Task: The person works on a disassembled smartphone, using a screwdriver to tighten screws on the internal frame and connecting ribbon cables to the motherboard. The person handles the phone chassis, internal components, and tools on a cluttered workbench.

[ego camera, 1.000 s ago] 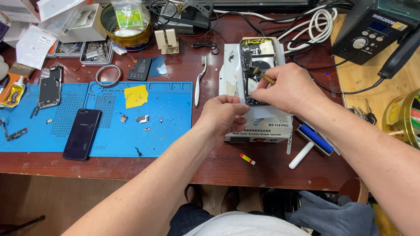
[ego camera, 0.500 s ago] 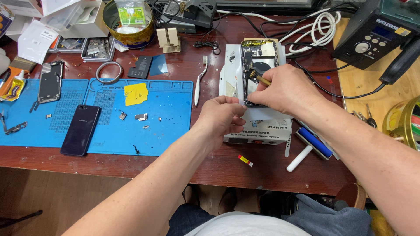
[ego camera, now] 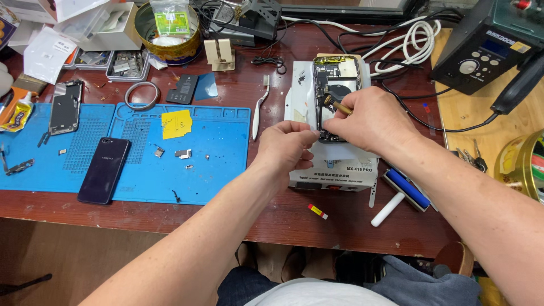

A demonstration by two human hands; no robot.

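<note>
We note a dark phone [ego camera: 103, 169] on the blue mat [ego camera: 221, 153]. Our left hand [ego camera: 288, 145] pinches the opened phone [ego camera: 337, 85] atop the white box [ego camera: 334, 170]; our right hand [ego camera: 371, 119] grips a tool [ego camera: 339, 106] over it.

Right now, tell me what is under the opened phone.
The opened phone lies on a white box-shaped machine on the wooden desk. The left hand and right hand cover the phone's lower end and the surface beneath.
</note>
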